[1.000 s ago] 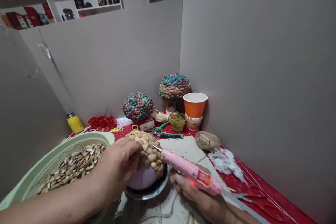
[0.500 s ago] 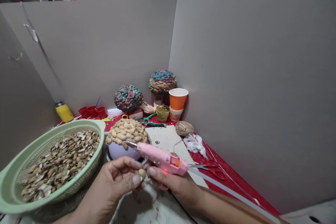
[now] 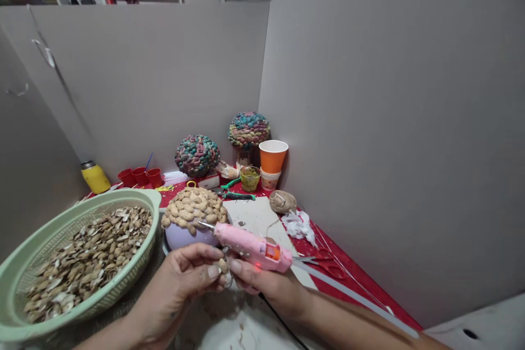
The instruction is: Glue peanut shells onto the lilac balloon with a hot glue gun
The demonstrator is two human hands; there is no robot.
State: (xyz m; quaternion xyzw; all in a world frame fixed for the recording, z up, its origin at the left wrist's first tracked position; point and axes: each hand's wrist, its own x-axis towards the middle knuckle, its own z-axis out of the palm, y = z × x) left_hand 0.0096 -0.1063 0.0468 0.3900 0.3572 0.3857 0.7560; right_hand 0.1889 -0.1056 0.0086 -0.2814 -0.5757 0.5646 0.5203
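My right hand (image 3: 273, 284) is wrapped round a pink hot glue gun (image 3: 250, 247), its metal nozzle pointing left and a long glue stick (image 3: 356, 298) trailing from its back. Between the thumb and fingers of my left hand (image 3: 188, 273) is a small peanut shell (image 3: 223, 266), partly hidden by the fingertips. The two hands nearly meet below the gun. Just beyond them sits a purple ball (image 3: 184, 236), its upper part covered with peanut shells (image 3: 192, 208). At the left a green basket (image 3: 158, 202) holds many loose peanut shells (image 3: 94, 257).
Two coloured shell-covered balls stand at the back, one lying (image 3: 197, 155), one raised (image 3: 248, 130). Nearby are an orange cup (image 3: 273, 158), green-handled pliers (image 3: 240, 196), a twine ball (image 3: 283, 202), red scissors (image 3: 328, 265), red cups (image 3: 140, 176) and a yellow jar (image 3: 95, 178). Grey panels enclose the table.
The view has shifted slightly, so the things on the table appear a little further left. Both hands keep their hold, and the peanut shell has turned slightly in my left fingers.
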